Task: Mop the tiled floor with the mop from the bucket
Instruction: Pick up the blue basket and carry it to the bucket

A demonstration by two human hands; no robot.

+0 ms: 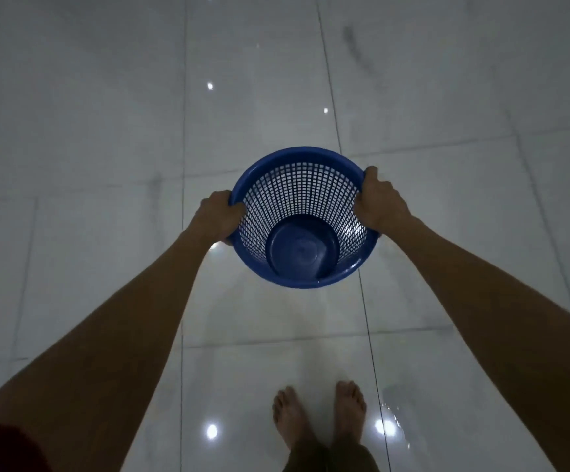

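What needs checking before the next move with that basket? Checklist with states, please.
1. Left hand grips the basket rim: ok.
2. Right hand grips the opposite rim: ok.
3. Basket holds nothing: ok, only its solid bottom shows through the mesh.
4. Mop within sight: not ok, none in view.
5. Floor dry underfoot: cannot tell. The tiles are glossy with light spots, and streaks show beside the bare feet.
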